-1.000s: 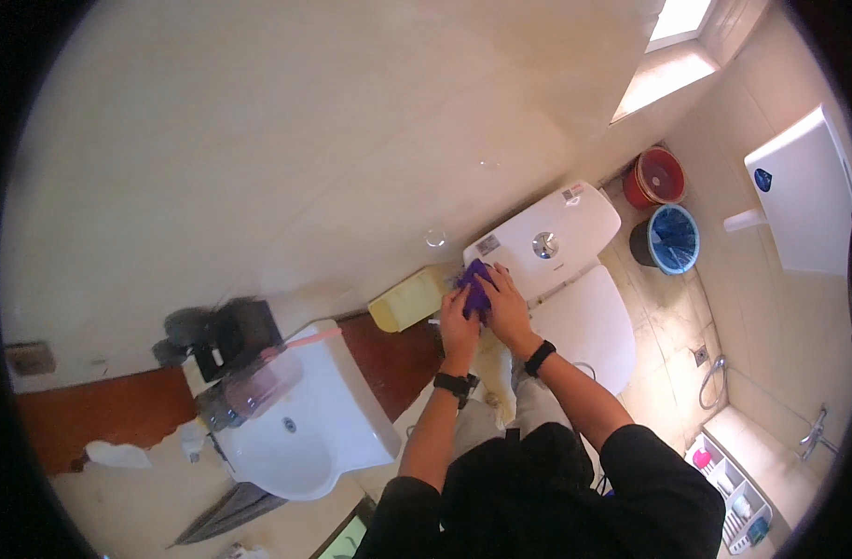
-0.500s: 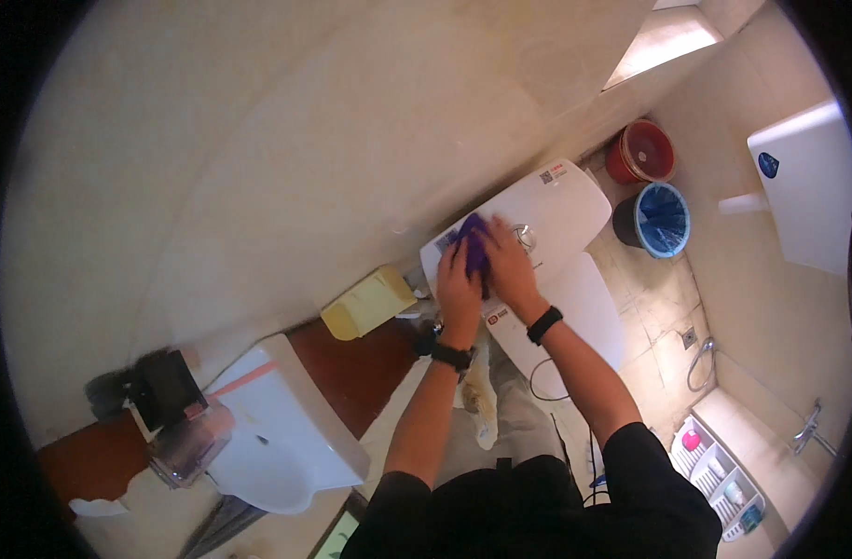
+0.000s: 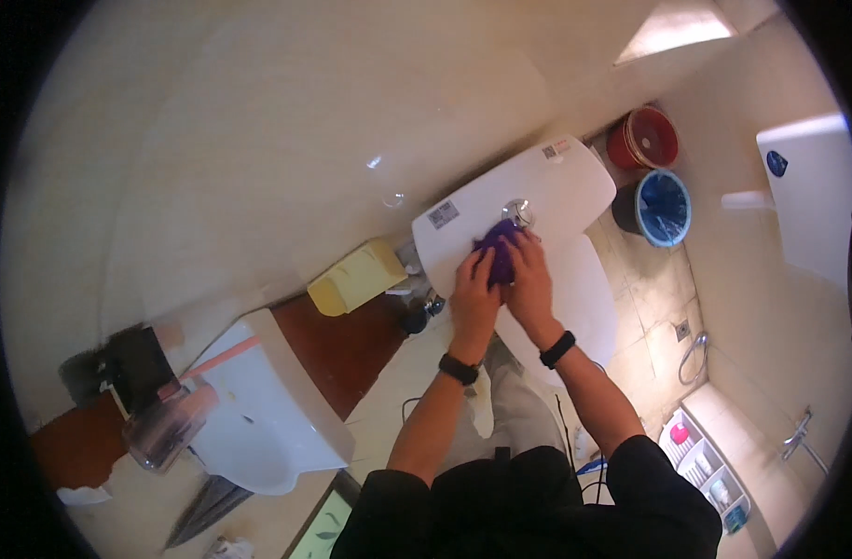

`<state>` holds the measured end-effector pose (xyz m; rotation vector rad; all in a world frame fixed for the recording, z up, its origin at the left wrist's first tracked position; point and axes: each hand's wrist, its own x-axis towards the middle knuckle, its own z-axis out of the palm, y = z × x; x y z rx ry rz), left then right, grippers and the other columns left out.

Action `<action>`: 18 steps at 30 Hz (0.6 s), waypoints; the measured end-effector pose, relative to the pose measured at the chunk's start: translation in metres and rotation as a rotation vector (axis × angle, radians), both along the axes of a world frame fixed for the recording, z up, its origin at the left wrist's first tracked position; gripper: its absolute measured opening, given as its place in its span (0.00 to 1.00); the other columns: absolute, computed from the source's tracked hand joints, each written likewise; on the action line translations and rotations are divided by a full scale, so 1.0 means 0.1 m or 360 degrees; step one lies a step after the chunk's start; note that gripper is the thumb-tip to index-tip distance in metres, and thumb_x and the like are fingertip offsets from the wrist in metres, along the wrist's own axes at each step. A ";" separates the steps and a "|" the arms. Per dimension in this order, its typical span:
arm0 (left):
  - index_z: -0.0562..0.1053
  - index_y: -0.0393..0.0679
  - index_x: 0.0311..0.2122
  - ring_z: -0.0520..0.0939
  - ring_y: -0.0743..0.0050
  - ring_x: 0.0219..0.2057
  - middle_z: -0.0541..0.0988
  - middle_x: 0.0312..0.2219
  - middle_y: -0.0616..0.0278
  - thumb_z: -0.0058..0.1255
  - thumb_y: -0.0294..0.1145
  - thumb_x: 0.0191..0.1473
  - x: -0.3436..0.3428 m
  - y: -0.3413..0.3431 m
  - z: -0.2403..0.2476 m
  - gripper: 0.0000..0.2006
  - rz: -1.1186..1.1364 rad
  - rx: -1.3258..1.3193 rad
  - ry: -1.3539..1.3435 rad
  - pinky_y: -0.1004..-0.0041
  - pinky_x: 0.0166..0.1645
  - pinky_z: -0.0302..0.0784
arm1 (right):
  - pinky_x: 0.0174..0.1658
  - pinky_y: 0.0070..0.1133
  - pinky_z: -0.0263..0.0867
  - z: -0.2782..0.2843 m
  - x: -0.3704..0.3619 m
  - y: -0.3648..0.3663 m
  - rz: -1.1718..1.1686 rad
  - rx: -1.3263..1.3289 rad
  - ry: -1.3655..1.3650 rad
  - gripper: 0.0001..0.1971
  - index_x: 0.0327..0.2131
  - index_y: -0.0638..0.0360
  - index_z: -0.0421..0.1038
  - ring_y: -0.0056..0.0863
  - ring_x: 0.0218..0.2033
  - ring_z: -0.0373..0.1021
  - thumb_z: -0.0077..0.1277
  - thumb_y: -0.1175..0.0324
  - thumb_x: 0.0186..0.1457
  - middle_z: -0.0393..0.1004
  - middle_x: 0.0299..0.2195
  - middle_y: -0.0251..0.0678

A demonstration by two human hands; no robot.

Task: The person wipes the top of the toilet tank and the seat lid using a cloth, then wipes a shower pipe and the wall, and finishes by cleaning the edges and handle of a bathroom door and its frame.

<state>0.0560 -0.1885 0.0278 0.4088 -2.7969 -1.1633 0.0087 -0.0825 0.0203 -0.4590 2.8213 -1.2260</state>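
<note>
Along the white tank lid (image 3: 570,182) we have open room right of the flush button (image 3: 517,213), which sits just beyond our purple cloth (image 3: 501,253). The wall (image 3: 258,186) bars us behind, the yellow box (image 3: 356,277) at left, the red bucket (image 3: 622,146) and blue-lined bin (image 3: 664,207) at right.

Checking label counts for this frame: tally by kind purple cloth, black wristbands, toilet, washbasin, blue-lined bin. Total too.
Purple cloth: 1
Black wristbands: 2
Toilet: 1
Washbasin: 1
Blue-lined bin: 1
Total: 6
</note>
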 end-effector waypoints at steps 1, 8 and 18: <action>0.69 0.47 0.56 0.72 0.53 0.53 0.70 0.51 0.56 0.55 0.20 0.45 0.11 -0.07 -0.01 0.29 0.0040 -0.0043 -0.0002 0.62 0.55 0.71 | 0.64 0.36 0.54 -0.03 0.08 -0.06 0.0040 -0.0020 -0.0013 0.34 0.53 0.57 0.67 0.48 0.61 0.55 0.56 0.79 0.35 0.64 0.55 0.44; 0.71 0.40 0.52 0.73 0.49 0.50 0.72 0.49 0.51 0.52 0.15 0.44 0.62 -0.10 -0.11 0.26 0.0194 -0.0081 0.0092 0.63 0.55 0.70 | 0.59 0.33 0.60 -0.11 0.50 -0.13 0.0134 -0.0082 0.0047 0.34 0.51 0.54 0.70 0.42 0.59 0.59 0.58 0.79 0.32 0.67 0.53 0.40; 0.72 0.41 0.52 0.76 0.51 0.47 0.73 0.45 0.52 0.51 0.16 0.46 2.10 0.64 -0.74 0.24 -0.0168 0.0497 -0.0324 0.65 0.50 0.73 | 0.53 0.31 0.67 -0.77 1.98 1.20 0.0352 0.0065 -0.0589 0.32 0.52 0.56 0.68 0.44 0.53 0.64 0.60 0.77 0.37 0.68 0.51 0.42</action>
